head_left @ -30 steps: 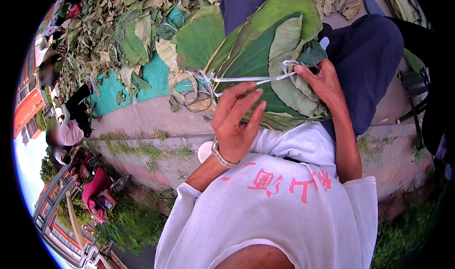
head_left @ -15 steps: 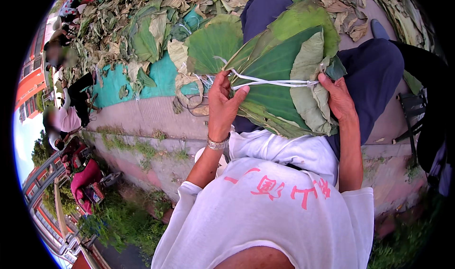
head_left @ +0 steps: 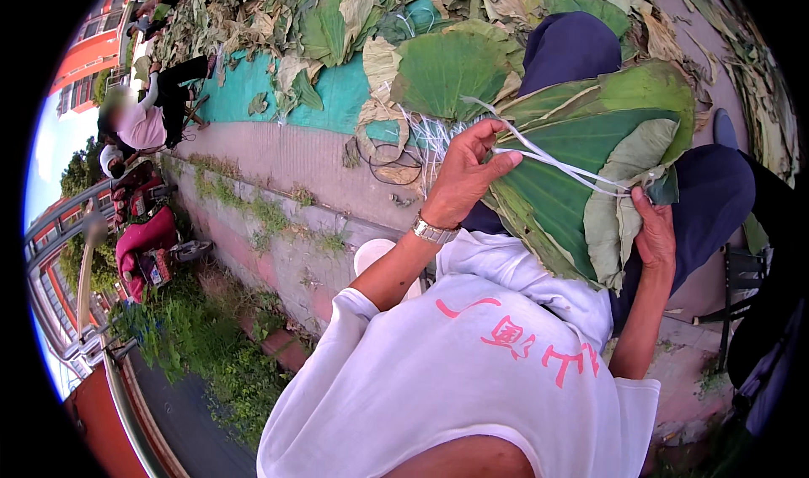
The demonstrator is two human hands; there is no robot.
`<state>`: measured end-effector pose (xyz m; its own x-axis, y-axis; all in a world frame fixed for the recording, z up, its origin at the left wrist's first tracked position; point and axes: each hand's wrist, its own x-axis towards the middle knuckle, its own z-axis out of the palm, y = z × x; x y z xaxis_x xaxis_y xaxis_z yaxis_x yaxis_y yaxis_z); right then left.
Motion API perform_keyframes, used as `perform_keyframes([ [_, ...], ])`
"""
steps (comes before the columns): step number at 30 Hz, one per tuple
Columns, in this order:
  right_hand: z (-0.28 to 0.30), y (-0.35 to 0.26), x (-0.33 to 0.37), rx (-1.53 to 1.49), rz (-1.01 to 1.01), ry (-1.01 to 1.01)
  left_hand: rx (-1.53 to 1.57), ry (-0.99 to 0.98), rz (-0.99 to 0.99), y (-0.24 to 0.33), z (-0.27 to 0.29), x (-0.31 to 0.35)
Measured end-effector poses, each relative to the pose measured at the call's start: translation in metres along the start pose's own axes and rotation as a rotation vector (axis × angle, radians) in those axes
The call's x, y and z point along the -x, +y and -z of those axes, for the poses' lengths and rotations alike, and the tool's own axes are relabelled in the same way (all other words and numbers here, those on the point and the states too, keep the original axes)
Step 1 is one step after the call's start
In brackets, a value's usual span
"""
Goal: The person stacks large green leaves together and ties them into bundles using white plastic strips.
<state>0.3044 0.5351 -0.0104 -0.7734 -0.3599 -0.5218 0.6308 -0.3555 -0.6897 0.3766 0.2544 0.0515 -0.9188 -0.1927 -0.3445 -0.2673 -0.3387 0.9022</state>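
Pinching white string (head_left: 581, 174), left grip (head_left: 462, 173), green leaf bundle (head_left: 560, 212) between, right grip (head_left: 656, 233) closed on its right edge

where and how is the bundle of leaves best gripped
Probably by the narrow left end of the bundle of leaves, coming from the person's left, thumb on top and fingers beneath: the leaves draw together there and fan out wide rightward, with white string lying across them.
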Motion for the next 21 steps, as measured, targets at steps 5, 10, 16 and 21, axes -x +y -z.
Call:
perform_keyframes([
  [5,-0.014,-0.012,0.01,0.082,0.063,0.096,0.057,0.004,0.034,0.001,0.001,0.004],
  [10,-0.012,-0.013,0.01,0.037,0.032,0.059,0.166,-0.063,0.146,0.005,0.007,0.003],
  [16,-0.02,-0.027,0.015,-0.005,0.072,0.022,0.036,-0.053,0.044,-0.004,-0.006,-0.007],
  [21,-0.021,-0.04,0.029,-0.02,0.148,-0.01,0.04,-0.07,0.036,0.0,-0.009,-0.007],
])
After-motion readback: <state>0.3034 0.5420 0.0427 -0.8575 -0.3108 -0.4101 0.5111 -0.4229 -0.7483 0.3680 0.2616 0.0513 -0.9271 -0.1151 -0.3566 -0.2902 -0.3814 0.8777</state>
